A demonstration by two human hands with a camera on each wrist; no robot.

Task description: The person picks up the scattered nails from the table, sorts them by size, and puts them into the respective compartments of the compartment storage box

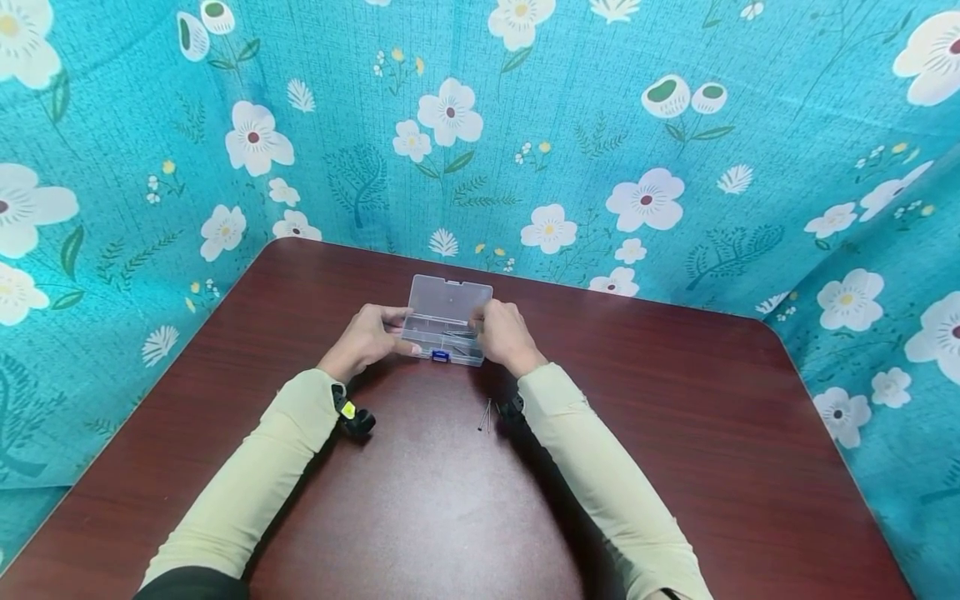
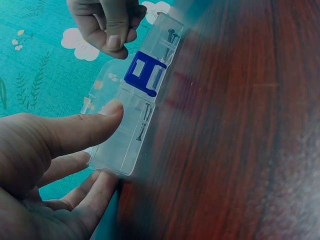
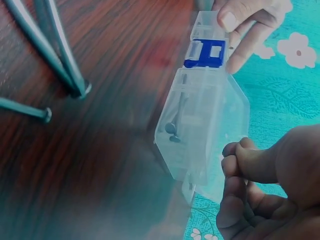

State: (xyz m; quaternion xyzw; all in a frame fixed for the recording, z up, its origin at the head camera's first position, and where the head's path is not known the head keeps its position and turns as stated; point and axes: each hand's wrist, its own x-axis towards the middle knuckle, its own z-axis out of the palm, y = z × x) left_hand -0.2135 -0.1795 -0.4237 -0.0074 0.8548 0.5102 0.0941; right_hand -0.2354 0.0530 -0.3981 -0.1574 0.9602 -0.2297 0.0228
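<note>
A clear plastic compartment box (image 1: 428, 340) with a blue latch (image 1: 440, 356) stands on the table, its lid (image 1: 451, 298) raised at the back. My left hand (image 1: 367, 337) grips the left end, thumb on the front wall and fingers behind. Several nails (image 2: 171, 36) lie inside the compartments. Over the right end is my right hand (image 1: 504, 333), its fingers (image 3: 232, 172) curled and thumb against the index finger; no nail shows between them. A few loose nails (image 1: 486, 414) lie on the table by my right wrist; they look large in the right wrist view.
The dark red wooden table (image 1: 420, 500) has rounded back corners. A turquoise flowered curtain (image 1: 570, 150) hangs behind and beside it. Black wrist-camera mounts (image 1: 357, 419) sit on both wrists, the right one close to the loose nails.
</note>
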